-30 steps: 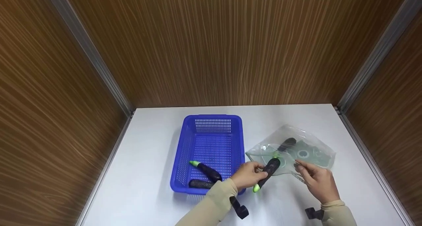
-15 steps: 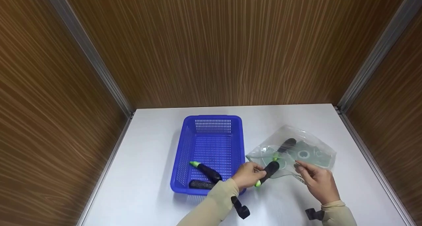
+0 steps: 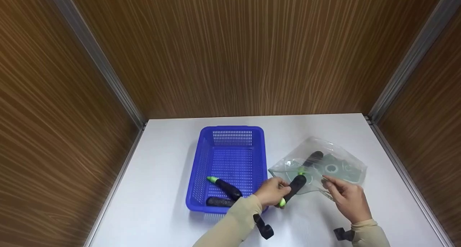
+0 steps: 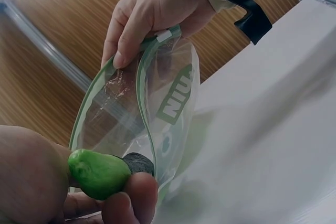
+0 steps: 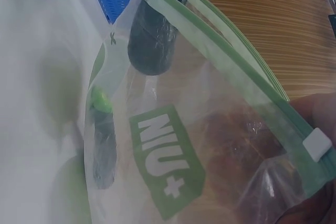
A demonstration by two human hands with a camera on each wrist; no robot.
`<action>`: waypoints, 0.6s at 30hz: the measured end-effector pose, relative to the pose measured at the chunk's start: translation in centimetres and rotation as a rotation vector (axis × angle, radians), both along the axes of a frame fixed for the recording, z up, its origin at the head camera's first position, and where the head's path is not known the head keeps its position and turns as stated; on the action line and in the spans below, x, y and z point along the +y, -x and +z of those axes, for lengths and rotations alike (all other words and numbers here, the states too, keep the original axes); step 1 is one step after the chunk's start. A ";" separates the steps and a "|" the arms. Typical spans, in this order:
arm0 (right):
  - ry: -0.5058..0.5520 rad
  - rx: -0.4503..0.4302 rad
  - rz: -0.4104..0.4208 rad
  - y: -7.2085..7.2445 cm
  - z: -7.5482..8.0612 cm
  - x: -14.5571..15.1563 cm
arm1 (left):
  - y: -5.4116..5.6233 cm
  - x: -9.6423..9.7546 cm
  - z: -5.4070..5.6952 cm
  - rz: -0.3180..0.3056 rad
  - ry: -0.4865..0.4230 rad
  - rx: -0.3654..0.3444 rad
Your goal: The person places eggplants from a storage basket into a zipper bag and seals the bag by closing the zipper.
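My left hand (image 3: pixel 270 193) grips a dark eggplant (image 3: pixel 297 184) near its green stem end. In the right wrist view, the blunt end of this eggplant (image 5: pixel 152 45) is inside the mouth of a clear zip bag (image 5: pixel 220 129) with a green rim. My right hand (image 3: pixel 349 200) pinches the bag's rim near the white slider (image 4: pixel 164 36), and the mouth gapes in the left wrist view. Deeper in the bag lies another eggplant (image 3: pixel 313 158), seen through the plastic.
Left of the bag stands a blue perforated basket (image 3: pixel 232 127). Two eggplants lie at its near end: one with a green tip (image 3: pixel 228 188), the other (image 3: pixel 219 201) partly behind my left sleeve. Wood-grain panels (image 3: pixel 252 59) enclose the white table (image 3: pixel 158 175).
My left hand has pushed the eggplant slightly away from me into the bag's mouth. The right hand keeps its hold on the rim, nearly still.
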State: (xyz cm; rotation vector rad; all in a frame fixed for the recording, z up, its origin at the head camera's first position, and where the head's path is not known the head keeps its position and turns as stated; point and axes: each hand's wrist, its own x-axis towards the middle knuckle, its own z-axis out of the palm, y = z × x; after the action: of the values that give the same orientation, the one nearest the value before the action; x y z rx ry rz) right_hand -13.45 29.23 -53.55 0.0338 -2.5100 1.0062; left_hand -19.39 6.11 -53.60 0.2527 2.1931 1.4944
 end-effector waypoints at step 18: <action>0.003 0.009 0.007 0.0 -0.2 0.0 | 0.3 -0.1 0.1 -0.105 0.148 0.201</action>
State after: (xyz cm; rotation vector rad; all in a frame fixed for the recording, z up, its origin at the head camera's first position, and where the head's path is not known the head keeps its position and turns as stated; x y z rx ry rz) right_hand -13.44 29.22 -53.78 0.0462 -2.5018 1.0106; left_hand -19.72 6.03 -53.50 0.4790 2.3943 1.2922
